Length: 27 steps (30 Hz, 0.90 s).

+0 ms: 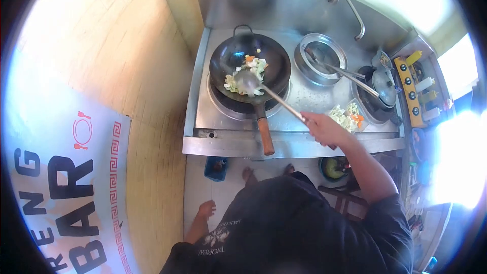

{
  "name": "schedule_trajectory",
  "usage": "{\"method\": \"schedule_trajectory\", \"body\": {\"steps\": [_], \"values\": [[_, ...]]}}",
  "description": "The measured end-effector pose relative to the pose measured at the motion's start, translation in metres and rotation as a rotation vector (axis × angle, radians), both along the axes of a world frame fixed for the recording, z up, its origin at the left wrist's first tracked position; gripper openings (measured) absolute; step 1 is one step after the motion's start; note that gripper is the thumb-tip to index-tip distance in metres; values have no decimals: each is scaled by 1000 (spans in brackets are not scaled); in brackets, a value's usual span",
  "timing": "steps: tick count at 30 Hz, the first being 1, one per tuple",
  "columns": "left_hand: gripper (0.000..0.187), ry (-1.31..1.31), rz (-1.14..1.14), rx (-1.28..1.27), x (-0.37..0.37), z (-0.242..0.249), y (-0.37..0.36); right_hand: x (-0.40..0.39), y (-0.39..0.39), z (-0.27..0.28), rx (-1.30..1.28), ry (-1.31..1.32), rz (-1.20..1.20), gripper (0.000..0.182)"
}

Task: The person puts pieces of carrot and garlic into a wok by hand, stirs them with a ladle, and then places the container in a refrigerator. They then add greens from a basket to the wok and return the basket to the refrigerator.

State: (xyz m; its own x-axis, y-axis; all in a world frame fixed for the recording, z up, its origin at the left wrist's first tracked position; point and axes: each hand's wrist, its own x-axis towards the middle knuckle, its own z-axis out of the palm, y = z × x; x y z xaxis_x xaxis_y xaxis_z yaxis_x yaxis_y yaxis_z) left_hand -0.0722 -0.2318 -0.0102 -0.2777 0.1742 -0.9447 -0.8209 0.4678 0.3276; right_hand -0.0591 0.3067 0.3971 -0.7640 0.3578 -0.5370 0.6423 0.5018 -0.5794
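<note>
My right hand is closed round the long metal handle of a wok ladle. The bowl of the ladle rests among chopped cabbage and carrot inside a dark wok. This wok sits on a round burner, its wooden handle pointing towards me. Just beyond my right hand, a clear container holds more chopped vegetables. Down at my side, away from the stove, hangs my left hand. It holds nothing, and its fingers look loosely apart.
Right of the wok stand a steel pot with utensils across it and a lidded pan. A tap juts from the steel backsplash. Squeeze bottles line the right side. Below are a blue bin and a tub.
</note>
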Motion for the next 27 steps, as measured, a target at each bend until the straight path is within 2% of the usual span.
{"method": "schedule_trajectory", "body": {"steps": [2,4,8,9,10,11,13,16,17,21,25,26,27], "values": [[31,12,-69,-1,13,2,-9,4,-1,-15,42,-73,38,43],[29,151,-468,-24,24,-8,-23,-7,-5,-76,525,86,290,45],[30,207,-468,20,8,9,-6,-50,15,-70,627,79,200,47],[29,170,-198,79,6,17,3,-51,20,-62,691,101,194,48],[28,130,67,138,3,26,15,-46,25,-45,688,97,182,48],[28,128,48,140,-1,51,37,-35,32,-20,683,64,220,47],[32,96,-156,154,-4,114,86,-9,42,13,683,6,266,47],[33,149,-438,215,3,181,134,19,46,-11,698,-82,314,47],[33,174,-506,225,4,202,146,26,41,-27,679,-36,311,50],[35,280,-673,200,4,272,191,12,20,-99,379,110,98,50],[36,371,-792,126,8,307,256,50,49,-127,243,312,-11,45],[36,371,-797,111,9,297,265,73,73,-132,196,313,-172,44],[38,293,-711,233,8,276,275,105,110,-140,150,308,-327,43]]}}
